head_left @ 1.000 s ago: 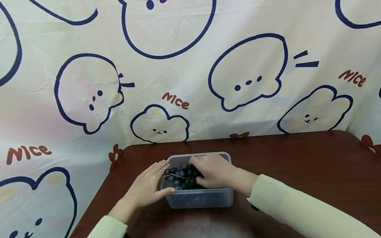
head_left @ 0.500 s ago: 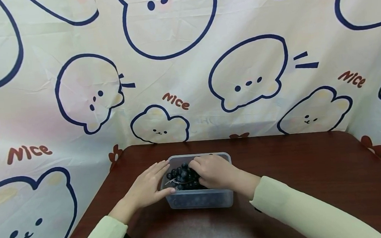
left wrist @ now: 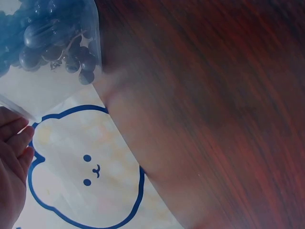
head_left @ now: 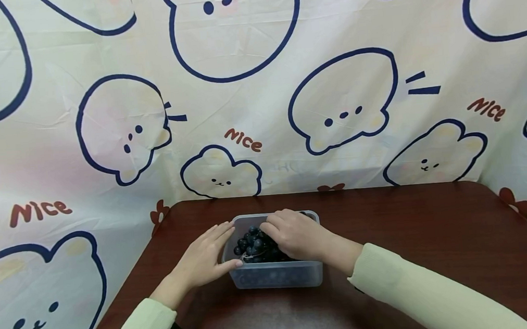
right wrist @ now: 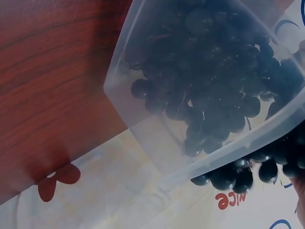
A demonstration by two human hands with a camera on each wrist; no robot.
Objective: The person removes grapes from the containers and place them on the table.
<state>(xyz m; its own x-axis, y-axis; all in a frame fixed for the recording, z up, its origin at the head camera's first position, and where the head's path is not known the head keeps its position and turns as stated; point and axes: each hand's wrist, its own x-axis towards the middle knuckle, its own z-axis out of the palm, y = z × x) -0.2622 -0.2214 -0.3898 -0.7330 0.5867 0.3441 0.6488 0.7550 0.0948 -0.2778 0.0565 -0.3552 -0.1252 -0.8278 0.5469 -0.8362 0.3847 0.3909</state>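
A clear plastic box (head_left: 278,277) stands on the table with dark grapes (head_left: 253,242) on thin stems inside. My left hand (head_left: 203,258) rests against the box's left end, fingers straight along the side and thumb at the front rim. The left wrist view shows that hand's fingertips (left wrist: 21,136) at the rim. My right hand (head_left: 300,237) reaches over the right half of the box, fingers curled on a bunch of grapes (right wrist: 238,177). In the right wrist view this bunch shows above the rim; most of its grip is out of sight.
The box sits near the middle of a dark brown wooden table (head_left: 416,245). Behind and beside the table hangs a pale cloth (head_left: 268,106) printed with cartoon bears.
My right hand has risen slightly in the box. The visible grapes and stems have shifted rightward, away from the left end. My left hand has stayed in place.
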